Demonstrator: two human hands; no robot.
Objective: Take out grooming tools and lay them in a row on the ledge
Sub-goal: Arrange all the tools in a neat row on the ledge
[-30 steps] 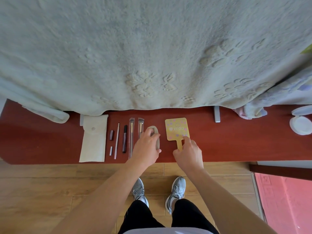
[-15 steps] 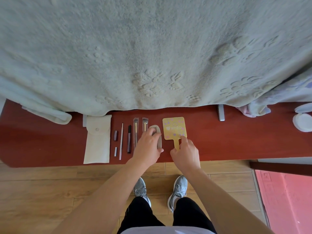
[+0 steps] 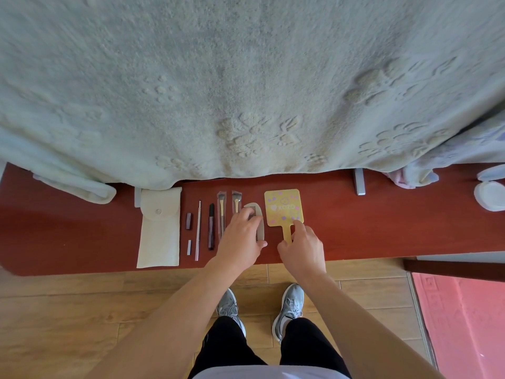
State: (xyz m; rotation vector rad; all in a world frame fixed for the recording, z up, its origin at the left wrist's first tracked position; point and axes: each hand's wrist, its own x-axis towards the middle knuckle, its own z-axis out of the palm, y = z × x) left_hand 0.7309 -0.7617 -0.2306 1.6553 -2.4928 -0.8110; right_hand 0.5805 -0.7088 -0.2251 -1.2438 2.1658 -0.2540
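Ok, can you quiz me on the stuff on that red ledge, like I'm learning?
1. True or false: the white pouch lies at the left end of the row on the ledge.
2. What does the right hand pinch? A a toothbrush, B the handle of the yellow mirror, C a cup.
3. Name the tool under the left hand.
Key: 1 true; 2 B; 3 the comb.
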